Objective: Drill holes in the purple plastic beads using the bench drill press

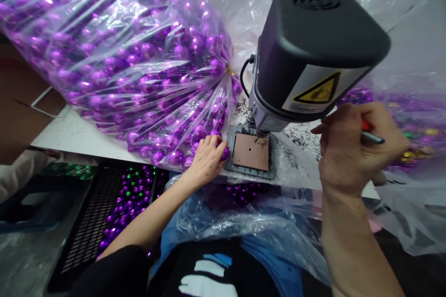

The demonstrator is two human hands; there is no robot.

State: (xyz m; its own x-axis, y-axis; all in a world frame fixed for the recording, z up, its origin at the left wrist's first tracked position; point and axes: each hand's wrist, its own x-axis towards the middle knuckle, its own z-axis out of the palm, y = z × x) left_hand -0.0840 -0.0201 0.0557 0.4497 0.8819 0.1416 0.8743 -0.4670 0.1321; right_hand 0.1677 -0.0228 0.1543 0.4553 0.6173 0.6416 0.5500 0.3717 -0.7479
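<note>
My left hand (208, 160) is at the left edge of the drill press base (272, 167), its fingers curled over a shiny purple faceted ball (225, 153), which they partly hide. A brown square plate (249, 160) with a small dark hole lies on the base under the drill head. To the right of the black-topped drill press (322, 32), my right hand (358, 144) is closed around a feed lever (372, 138); a red part and a dark rod end stick out of the fist. Debris lies around the bit, whose tip is hard to make out.
A big clear bag of purple balls (139, 65) fills the left of the white table (90, 134). Below it stands a black crate (88, 222) with purple and green balls. Clear plastic (244, 222) covers my lap. Dark shavings (299, 134) lie around the press. A person's sleeve (21, 171) shows far left.
</note>
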